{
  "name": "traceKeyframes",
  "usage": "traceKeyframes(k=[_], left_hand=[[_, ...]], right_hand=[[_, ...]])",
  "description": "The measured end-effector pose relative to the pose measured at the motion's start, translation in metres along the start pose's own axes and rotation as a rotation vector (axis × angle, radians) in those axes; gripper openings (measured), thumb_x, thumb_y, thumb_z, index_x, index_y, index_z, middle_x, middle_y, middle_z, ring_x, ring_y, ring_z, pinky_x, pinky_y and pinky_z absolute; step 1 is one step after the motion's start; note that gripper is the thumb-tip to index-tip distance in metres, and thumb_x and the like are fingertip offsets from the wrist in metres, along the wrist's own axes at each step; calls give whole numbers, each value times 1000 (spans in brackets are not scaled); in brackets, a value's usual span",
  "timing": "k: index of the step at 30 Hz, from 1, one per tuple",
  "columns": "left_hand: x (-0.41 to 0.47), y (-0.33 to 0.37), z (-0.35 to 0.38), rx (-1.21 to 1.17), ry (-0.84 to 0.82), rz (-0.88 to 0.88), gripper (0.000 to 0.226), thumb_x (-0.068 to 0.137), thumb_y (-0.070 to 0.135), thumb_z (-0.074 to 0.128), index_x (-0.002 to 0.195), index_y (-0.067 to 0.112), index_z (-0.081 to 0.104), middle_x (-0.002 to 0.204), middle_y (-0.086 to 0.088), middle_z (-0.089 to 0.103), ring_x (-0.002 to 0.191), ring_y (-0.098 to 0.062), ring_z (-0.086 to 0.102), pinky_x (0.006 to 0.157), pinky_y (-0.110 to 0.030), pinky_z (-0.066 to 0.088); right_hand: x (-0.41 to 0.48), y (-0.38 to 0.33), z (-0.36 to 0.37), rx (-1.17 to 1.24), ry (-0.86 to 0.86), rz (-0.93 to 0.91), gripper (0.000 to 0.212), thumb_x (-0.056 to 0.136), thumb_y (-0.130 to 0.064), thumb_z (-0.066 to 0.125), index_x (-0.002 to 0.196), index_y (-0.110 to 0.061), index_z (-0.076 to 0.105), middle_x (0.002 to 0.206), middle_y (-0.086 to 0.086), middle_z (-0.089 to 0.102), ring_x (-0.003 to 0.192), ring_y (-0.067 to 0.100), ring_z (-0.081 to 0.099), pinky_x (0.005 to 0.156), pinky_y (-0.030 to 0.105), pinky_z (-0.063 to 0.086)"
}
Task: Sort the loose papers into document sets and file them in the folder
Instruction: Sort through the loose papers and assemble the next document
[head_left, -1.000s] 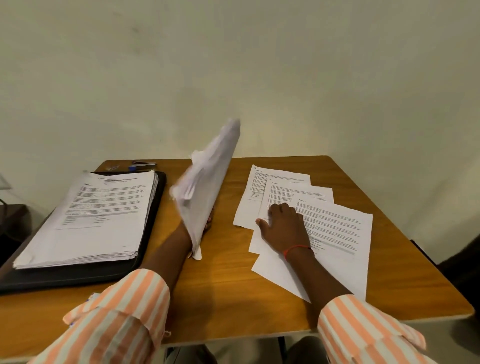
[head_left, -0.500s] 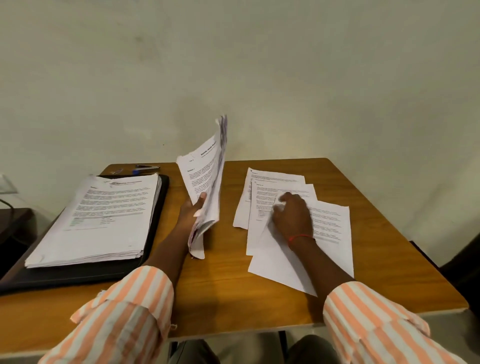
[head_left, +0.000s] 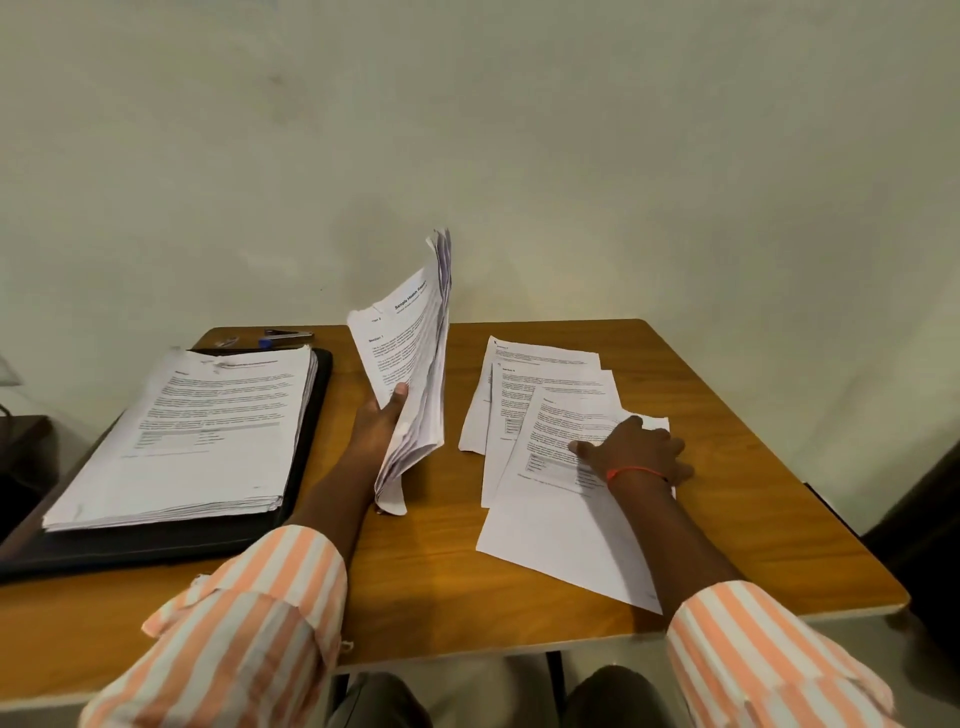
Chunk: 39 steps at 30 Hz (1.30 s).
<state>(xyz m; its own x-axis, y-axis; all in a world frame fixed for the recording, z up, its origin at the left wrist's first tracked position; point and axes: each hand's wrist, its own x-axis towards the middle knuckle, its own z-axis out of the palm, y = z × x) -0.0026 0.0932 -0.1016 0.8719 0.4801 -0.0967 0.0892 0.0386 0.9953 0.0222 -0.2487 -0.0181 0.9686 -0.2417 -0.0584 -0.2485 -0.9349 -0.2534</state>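
My left hand (head_left: 376, 423) grips a sheaf of printed papers (head_left: 413, 358) upright above the middle of the table, thumb on the front sheet. Three loose printed sheets (head_left: 545, 410) lie fanned and overlapping on the right half of the table. My right hand (head_left: 636, 452) rests on the top sheet with the fingers spread flat, a red thread round the wrist. A thick stack of papers (head_left: 208, 426) lies on an open black folder (head_left: 306, 457) at the left.
A stapler (head_left: 288, 335) and a blue-capped pen (head_left: 267, 343) lie at the table's back edge behind the folder. The wooden table (head_left: 441, 571) stands against a plain wall. A dark object (head_left: 914, 519) stands beyond the table's right edge.
The left hand has turned the sheaf so its printed front faces me. The right hand has slid right and toward me over the top sheet, which has swung more over the two beneath.
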Motion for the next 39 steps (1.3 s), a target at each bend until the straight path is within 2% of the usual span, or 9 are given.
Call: traceKeyframes(k=[5,11,15,19,23,27,30,36,39], left_hand=[[-45,40,10,-1,18,34,59,88,63,66,126,18,63,118,-5,73,107,-28,71,96,-51,57],[-58,53,13,-16,5,28,55,97,51,62,131,9,58,127,-6,67,111,-23,67,101,-45,53],[-62,64,21,19,50,6,51,104,35,54,139,0,50,128,-13,60,122,-31,58,78,-22,48],[-72,62,19,-7,15,29,48,102,40,56,137,7,53,125,-7,64,114,-28,65,79,-28,52],[-80,63,18,-42,3,-24,43,106,34,51,140,7,50,122,-7,62,98,-20,67,62,-20,54],[-91,60,17,31,-19,-106,42,111,21,39,145,-2,45,141,-21,57,127,-43,55,92,-41,57],[-99,63,28,88,-8,-1,36,105,24,53,137,7,55,133,-7,64,116,-30,64,87,-33,57],[-107,62,34,31,28,26,41,100,43,59,137,24,56,127,0,68,109,-26,69,94,-49,58],[-112,71,33,25,70,49,34,102,40,58,132,26,56,119,4,68,101,-20,69,76,-34,60]], right_hand=[[-1,-6,-1,146,25,-94,95,78,-62,75,146,-10,34,148,22,38,138,39,35,106,50,40],[-2,-2,3,28,-4,39,97,75,-73,69,143,-11,39,141,21,44,132,37,40,105,52,36],[3,0,-6,115,21,2,83,81,-50,78,141,-9,37,136,20,50,127,37,48,99,50,46],[7,6,-8,307,118,-126,46,89,-20,69,126,-4,48,118,19,65,101,37,65,79,42,56],[3,2,-9,749,109,-258,28,90,-2,67,116,-9,60,114,9,69,91,22,63,62,22,47],[-4,-9,-15,1072,23,-356,23,91,-1,68,110,-12,62,112,2,68,102,17,64,72,16,47],[-9,-16,-12,1165,-13,-380,18,91,0,67,103,-13,63,106,0,70,100,17,67,72,17,51],[-17,-28,-5,1162,-16,-425,18,91,-2,69,104,-14,68,105,0,72,99,19,67,82,25,52],[-16,-27,-4,1194,14,-361,19,91,-7,72,108,-14,66,109,2,71,101,19,67,87,31,54]])
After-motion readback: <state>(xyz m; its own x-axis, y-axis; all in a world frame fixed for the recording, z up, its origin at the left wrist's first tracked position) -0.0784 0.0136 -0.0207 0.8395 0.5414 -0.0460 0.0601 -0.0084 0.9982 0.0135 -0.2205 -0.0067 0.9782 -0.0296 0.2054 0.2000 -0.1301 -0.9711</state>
